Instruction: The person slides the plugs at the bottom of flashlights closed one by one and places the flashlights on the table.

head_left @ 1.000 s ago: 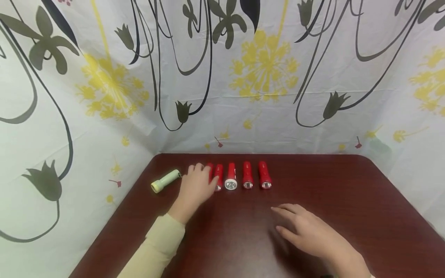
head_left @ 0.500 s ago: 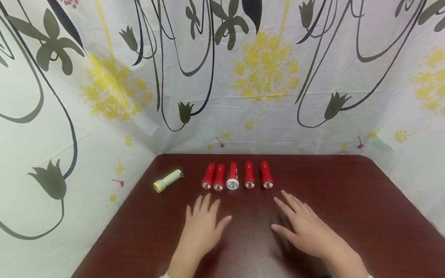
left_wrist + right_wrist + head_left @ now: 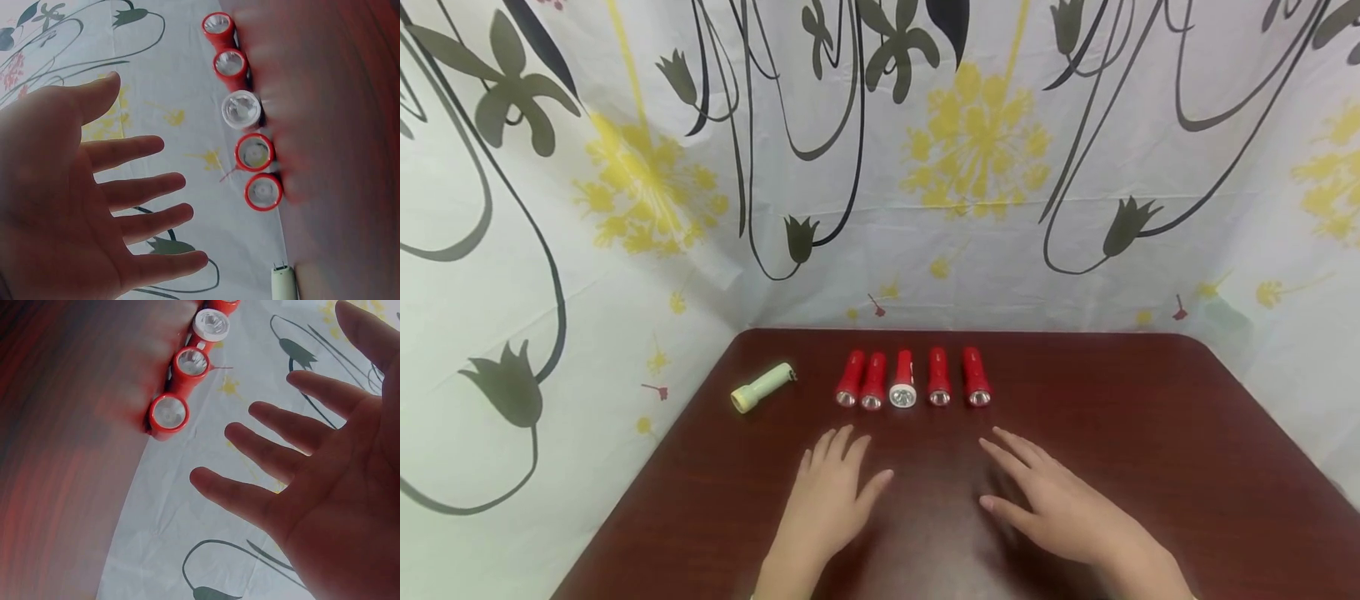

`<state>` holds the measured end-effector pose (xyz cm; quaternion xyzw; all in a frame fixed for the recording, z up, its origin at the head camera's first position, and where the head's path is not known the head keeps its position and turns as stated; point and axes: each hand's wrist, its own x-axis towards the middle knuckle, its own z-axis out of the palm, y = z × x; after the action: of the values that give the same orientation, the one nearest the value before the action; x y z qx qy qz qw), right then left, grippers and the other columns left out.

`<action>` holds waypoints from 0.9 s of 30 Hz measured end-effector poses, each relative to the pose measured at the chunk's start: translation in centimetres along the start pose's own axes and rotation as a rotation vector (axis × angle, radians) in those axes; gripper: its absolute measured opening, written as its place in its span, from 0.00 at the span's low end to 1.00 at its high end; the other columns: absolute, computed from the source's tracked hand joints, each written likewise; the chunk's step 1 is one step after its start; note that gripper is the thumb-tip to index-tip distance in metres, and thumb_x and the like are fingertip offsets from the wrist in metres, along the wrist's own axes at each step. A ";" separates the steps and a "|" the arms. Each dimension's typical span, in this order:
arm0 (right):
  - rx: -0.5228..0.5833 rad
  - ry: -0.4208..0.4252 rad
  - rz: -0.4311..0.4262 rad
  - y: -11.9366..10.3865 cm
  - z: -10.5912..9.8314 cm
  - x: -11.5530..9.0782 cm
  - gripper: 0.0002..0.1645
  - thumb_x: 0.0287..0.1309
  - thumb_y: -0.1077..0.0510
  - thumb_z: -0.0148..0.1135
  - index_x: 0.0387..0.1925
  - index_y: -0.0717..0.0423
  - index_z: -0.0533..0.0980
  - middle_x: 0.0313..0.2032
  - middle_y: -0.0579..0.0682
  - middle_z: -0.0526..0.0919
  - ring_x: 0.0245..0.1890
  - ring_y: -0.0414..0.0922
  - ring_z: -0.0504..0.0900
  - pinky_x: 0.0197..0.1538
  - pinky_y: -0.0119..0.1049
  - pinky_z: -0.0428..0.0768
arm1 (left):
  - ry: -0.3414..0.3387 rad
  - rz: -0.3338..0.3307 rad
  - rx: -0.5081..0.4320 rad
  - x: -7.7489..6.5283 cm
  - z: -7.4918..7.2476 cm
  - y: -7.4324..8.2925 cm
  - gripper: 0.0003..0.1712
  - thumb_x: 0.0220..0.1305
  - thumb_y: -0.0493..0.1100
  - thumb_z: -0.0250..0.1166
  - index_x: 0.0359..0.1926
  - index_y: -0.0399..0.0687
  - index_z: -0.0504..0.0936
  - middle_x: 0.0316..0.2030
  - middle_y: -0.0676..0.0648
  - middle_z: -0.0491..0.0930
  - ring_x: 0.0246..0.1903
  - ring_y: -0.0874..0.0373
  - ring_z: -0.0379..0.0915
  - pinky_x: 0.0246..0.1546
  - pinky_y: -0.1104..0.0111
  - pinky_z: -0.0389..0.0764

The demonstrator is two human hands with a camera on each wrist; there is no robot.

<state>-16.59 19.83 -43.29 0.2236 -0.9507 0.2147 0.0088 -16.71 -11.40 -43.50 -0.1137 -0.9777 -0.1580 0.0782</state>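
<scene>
Several red flashlights lie side by side in a row toward the back of the table, lenses facing me. The leftmost red flashlight [image 3: 850, 379] and its neighbour [image 3: 874, 382] are close together; the middle flashlight [image 3: 903, 379] has a white head. Two more, a red flashlight [image 3: 938, 377] and the rightmost one [image 3: 976, 377], continue the row. A pale green flashlight [image 3: 763, 387] lies slanted off to the left. My left hand [image 3: 827, 500], fingers spread and holding nothing, is in front of the row's left end. Holding nothing either, my right hand [image 3: 1060, 508] has straight fingers, nearer me than the row's right end.
The dark reddish-brown table [image 3: 1120, 417] has rounded back corners. A white cloth [image 3: 880, 183] printed with flowers hangs behind it and along its left and right sides.
My left hand has drawn back from the leftmost red flashlight toward me, its fingers now spread. The right hand has shifted only slightly. The flashlights stay in their row.
</scene>
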 end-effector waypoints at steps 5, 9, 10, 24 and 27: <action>0.034 -0.055 0.023 -0.4 -0.2 0.3 0.46 0.67 0.31 0.66 0.80 0.43 0.66 0.80 0.55 0.65 0.79 0.60 0.67 0.72 0.65 0.74 | -0.026 -0.036 -0.022 0.0 -0.1 -0.7 0.37 0.70 0.63 0.67 0.70 0.47 0.77 0.72 0.37 0.74 0.73 0.36 0.68 0.70 0.33 0.72; 0.042 -0.070 0.039 -0.6 -0.1 0.3 0.47 0.67 0.31 0.67 0.80 0.42 0.66 0.80 0.53 0.65 0.78 0.58 0.67 0.72 0.64 0.75 | -0.027 -0.042 -0.026 -0.2 0.0 -0.9 0.36 0.71 0.63 0.67 0.70 0.47 0.78 0.72 0.37 0.75 0.73 0.36 0.68 0.70 0.34 0.72; 0.041 -0.070 0.039 -0.6 0.0 0.3 0.46 0.67 0.31 0.67 0.80 0.42 0.66 0.80 0.53 0.66 0.78 0.58 0.68 0.72 0.64 0.75 | -0.024 -0.038 -0.024 -0.2 0.0 -0.9 0.35 0.71 0.62 0.67 0.70 0.47 0.78 0.72 0.37 0.75 0.73 0.36 0.69 0.70 0.34 0.72; 0.038 -0.078 0.042 -0.5 -0.1 0.2 0.44 0.68 0.37 0.69 0.80 0.41 0.65 0.79 0.52 0.67 0.78 0.56 0.69 0.72 0.63 0.76 | -0.046 -0.004 -0.090 -0.3 -0.4 -0.9 0.34 0.71 0.60 0.67 0.70 0.48 0.78 0.72 0.38 0.75 0.73 0.37 0.69 0.72 0.37 0.73; 0.032 -0.072 0.037 -0.6 -0.1 0.1 0.45 0.67 0.38 0.70 0.80 0.41 0.66 0.79 0.51 0.67 0.78 0.55 0.69 0.72 0.62 0.76 | -0.032 -0.004 -0.088 -0.3 -0.5 -1.1 0.33 0.71 0.59 0.67 0.69 0.47 0.79 0.71 0.38 0.76 0.73 0.37 0.69 0.72 0.38 0.73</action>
<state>-16.48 19.35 -42.97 0.2137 -0.9508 0.2219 -0.0330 -16.64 -12.61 -43.41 -0.1176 -0.9712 -0.1992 0.0570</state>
